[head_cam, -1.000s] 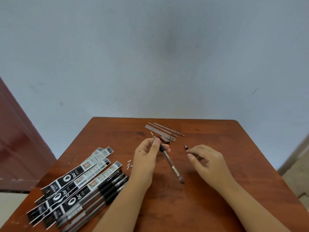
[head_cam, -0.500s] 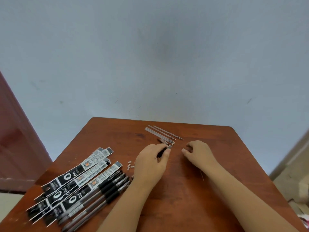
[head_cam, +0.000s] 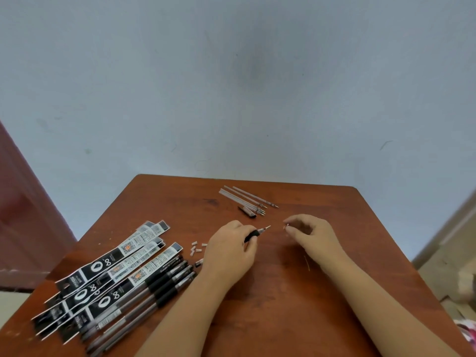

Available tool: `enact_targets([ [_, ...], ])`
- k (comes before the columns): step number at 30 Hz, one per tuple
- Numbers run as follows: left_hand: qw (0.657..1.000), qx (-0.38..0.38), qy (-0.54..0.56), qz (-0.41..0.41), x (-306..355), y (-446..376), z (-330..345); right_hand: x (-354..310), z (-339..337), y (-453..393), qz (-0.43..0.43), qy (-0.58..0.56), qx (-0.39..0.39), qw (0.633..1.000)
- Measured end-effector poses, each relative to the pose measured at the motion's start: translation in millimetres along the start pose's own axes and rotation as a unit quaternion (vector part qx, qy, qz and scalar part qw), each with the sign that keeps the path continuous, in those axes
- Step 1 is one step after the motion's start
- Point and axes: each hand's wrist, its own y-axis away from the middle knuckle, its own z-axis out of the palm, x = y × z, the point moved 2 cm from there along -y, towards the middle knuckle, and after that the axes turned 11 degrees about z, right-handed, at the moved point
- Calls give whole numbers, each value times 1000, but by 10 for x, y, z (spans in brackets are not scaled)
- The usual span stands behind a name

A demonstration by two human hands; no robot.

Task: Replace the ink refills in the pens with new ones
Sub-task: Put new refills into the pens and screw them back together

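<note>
My left hand (head_cam: 230, 249) grips a pen (head_cam: 255, 233) by its black grip, and the bare refill tip pokes out toward the right. My right hand (head_cam: 311, 234) pinches a small metal tip cone (head_cam: 286, 225) between thumb and forefinger, a short gap from the pen's point. Several loose refills (head_cam: 246, 198) lie at the far middle of the wooden table (head_cam: 296, 305), with a dark pen cap (head_cam: 246, 211) beside them. A row of pens (head_cam: 144, 300) lies at the left, next to black-and-white refill packets (head_cam: 113, 266).
Several small white plastic caps (head_cam: 197, 247) are scattered just left of my left hand. A blue-grey wall rises behind the table's far edge. A red-brown door stands at the left, and floor shows at the right beyond the table edge.
My left hand turned the pen so its tip points right and most of the barrel is hidden under the hand. My right hand picked up the small cone from the table and lifted it.
</note>
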Motion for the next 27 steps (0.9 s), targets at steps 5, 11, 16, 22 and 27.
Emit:
enact_targets([
  [5,1000,-20,-6,3,7,2,27,14,-1,68,-8,-101,-13,995],
  [11,1000,-18,-4,19,6,6,20,-3,29,94,-38,-91,-16,995],
  [16,999,-29,-1,29,27,17,19,-9,45,104,-55,-60,-29,996],
  [22,998,-48,15,38,53,16,13,-17,87,114,-80,-35,-46,995],
  [27,997,-65,13,44,55,14,2,-36,92,121,-107,-1,-54,993],
])
